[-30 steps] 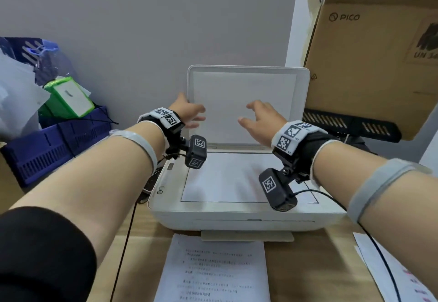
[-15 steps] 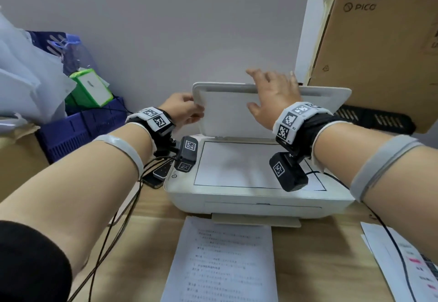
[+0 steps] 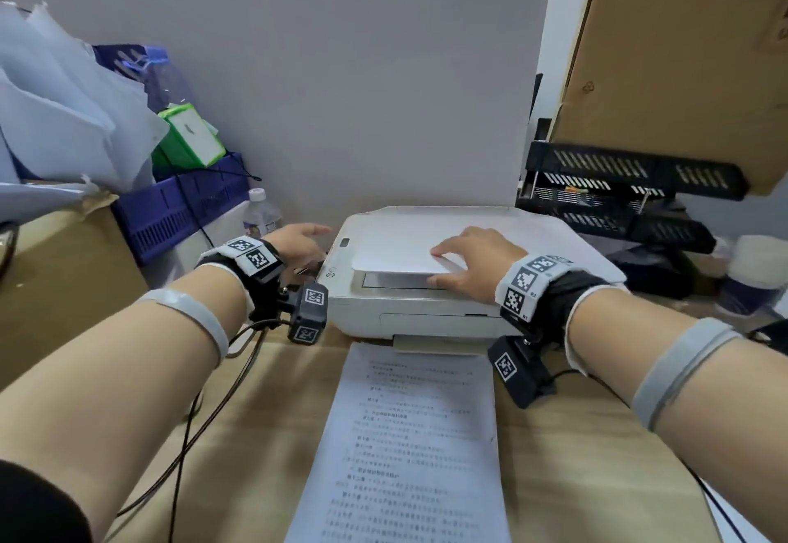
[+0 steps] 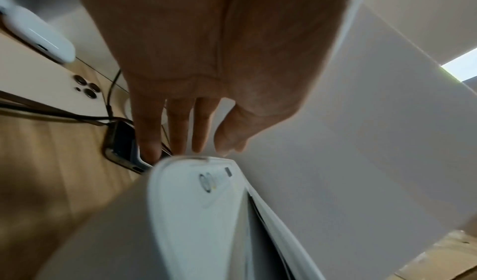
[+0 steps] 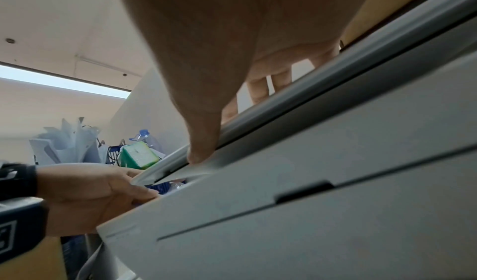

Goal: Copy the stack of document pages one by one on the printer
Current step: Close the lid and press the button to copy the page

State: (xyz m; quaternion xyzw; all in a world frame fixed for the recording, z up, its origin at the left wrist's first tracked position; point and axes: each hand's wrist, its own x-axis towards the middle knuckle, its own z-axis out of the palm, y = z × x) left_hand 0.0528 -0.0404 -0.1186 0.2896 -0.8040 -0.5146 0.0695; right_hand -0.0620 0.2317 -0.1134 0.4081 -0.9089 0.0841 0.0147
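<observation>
A white printer (image 3: 426,299) sits on a wooden counter (image 3: 264,436), the landmark here; its scanner lid (image 3: 409,250), standing upright a second ago, is now lowered almost flat, a thin gap left at its front edge; the right hand (image 3: 473,263) lies on the lid's front right part, fingers spread on top and thumb tucked under the edge, pinching it; the left hand (image 3: 298,242) hovers just left of the printer, fingers relaxed and straight, holding nothing; a printed page (image 3: 409,448) lies on the counter directly in front of the printer; a page probably sits under the lid, so pressing the copy button likely comes next
</observation>
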